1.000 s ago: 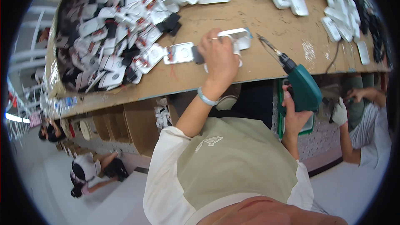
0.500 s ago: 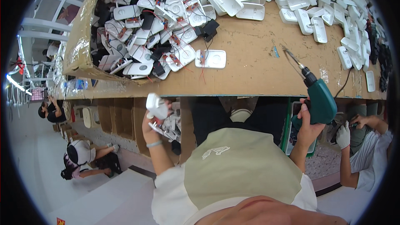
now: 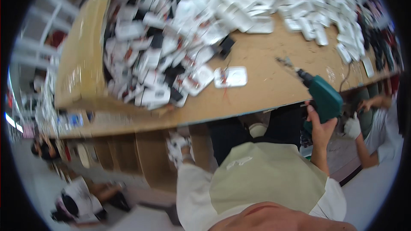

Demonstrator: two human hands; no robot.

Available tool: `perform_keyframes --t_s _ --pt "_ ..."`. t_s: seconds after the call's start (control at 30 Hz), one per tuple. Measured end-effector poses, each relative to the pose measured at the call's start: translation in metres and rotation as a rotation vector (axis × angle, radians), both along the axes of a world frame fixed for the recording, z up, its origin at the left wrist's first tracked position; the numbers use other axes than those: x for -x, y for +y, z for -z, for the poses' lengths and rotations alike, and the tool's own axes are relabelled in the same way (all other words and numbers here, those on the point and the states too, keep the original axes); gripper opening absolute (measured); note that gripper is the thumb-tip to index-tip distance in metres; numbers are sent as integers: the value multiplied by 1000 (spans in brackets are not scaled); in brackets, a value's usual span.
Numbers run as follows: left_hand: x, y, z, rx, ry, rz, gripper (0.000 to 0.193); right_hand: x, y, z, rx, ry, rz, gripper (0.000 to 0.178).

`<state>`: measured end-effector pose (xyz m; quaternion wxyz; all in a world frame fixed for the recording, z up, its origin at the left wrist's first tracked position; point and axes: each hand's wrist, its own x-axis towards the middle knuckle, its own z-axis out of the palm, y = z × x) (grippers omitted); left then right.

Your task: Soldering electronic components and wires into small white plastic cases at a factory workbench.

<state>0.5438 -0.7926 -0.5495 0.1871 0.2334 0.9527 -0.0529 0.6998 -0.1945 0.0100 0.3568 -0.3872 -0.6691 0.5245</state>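
Note:
In my right hand (image 3: pixel 321 129) is a green pistol-shaped soldering gun (image 3: pixel 326 98), its fingers wrapped round the handle. The gun's thin metal tip points up and left over the cardboard-topped table (image 3: pixel 265 83). My left hand (image 3: pixel 186 150) is low beneath the table edge, in a cardboard box beside white plastic pieces (image 3: pixel 175 145). Blur and the pieces hide its fingers, so whether it holds anything is unclear. One white plastic cover with a small red board and wires (image 3: pixel 231 77) lies flat near the table's front edge.
A large cardboard box (image 3: pixel 83 60) lies on its side at left, spilling white covers with wires and black blocks (image 3: pixel 156 42). White plastic shells (image 3: pixel 252 0) are heaped at the back. A cord (image 3: pixel 345 77) runs near the gun. Another person's gloved hand (image 3: pixel 352 127) is at right.
My left hand has gone down into the box below the table; the white casing it held up is no longer distinguishable. The view has shifted and turned. My right hand still grips the soldering gun.

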Motion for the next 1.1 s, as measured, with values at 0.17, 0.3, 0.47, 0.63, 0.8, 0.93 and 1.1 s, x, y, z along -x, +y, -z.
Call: perform_keyframes --t_s 0.17,0.3,0.47,0.63,0.8,0.93,1.1 --pt "23 213 -138 -808 -221 -577 44 -8 -6 -1 -171 62 128 30" --pt "0 174 -111 -240 -246 -786 32 13 10 13 -94 62 -32 31" --pt "-23 209 -121 -109 -367 -658 29 9 21 20 -114 47 -18 30" --pt "-6 262 -41 -251 -391 -387 29 -4 18 2 -144 -36 96 31" --pt "17 196 97 -409 -321 -181 26 11 26 13 -49 82 16 27" --pt "43 128 37 -585 -341 -76 23 -3 41 12 210 350 72 36" --pt "57 349 -490 -16 -753 26 12 -47 67 44 822 861 -108 59"
